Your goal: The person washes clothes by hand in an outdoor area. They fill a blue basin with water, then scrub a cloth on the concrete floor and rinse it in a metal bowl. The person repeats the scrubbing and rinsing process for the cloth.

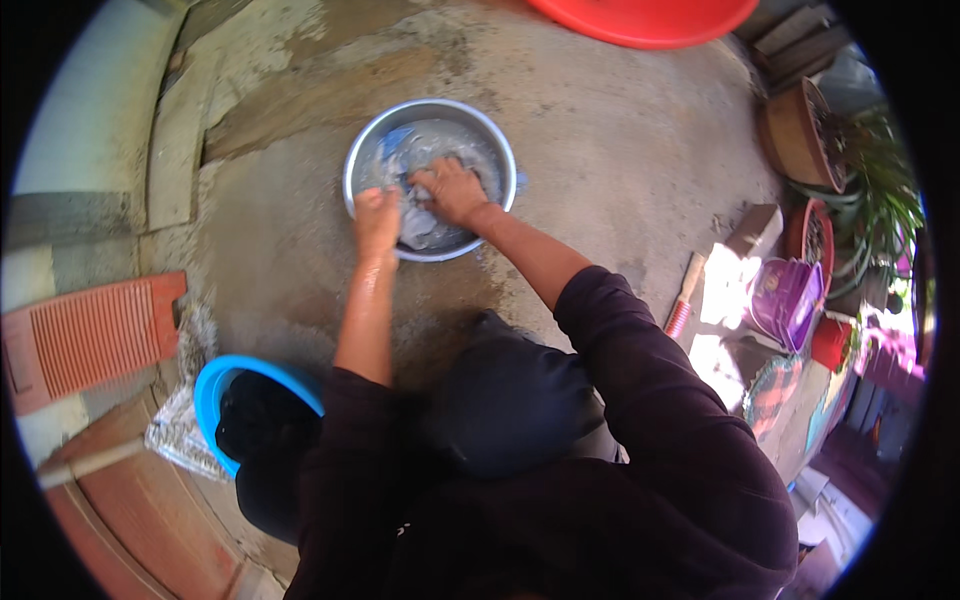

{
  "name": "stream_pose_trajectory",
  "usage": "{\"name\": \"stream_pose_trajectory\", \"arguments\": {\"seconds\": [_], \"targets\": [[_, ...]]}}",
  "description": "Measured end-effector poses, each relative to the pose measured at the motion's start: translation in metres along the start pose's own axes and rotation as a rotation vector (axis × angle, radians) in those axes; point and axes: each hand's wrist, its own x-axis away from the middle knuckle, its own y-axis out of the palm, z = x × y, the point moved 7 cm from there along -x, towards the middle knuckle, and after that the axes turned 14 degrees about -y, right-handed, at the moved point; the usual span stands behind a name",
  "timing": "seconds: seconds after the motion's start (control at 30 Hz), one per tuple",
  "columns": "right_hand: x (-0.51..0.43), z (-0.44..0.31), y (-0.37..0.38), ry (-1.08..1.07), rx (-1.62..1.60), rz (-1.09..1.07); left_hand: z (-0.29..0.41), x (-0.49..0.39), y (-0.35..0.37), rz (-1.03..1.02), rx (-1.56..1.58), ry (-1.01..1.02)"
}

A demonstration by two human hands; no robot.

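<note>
A round metal basin [504, 142] stands on the concrete floor before me, holding cloudy water. In it lies a wet pale cloth [420, 229] with a blue part [396, 139] toward the far left. My left hand [377, 217] is closed at the basin's left side, with cloth at its fingers; motion blur hides the details of its hold. Over the middle of the basin, my right hand [452, 189] rests on the wet cloth with its fingers spread, palm down. The wrist of that hand crosses the basin's right rim. Both forearms are bare, and the left one looks wet.
A blue tub [206, 394] with dark cloth [259, 416] stands at my left, near an orange ridged washboard [105, 334]. Beyond the basin is a red basin [645, 26]. Potted plants [799, 135], a purple bucket [780, 304] and a wooden-handled tool [686, 292] line the right side.
</note>
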Motion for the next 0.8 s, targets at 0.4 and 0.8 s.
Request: {"name": "stream_pose_trajectory", "arguments": {"seconds": [0.4, 0.8], "targets": [[-0.008, -0.119, -0.066, 0.043, -0.445, 0.344, -0.04, -0.053, 0.053, -1.067, 1.151, -0.012], [-0.004, -0.123, -0.061, 0.147, -0.509, 0.473, -0.021, -0.037, 0.053, -1.048, 1.109, -0.213]]}}
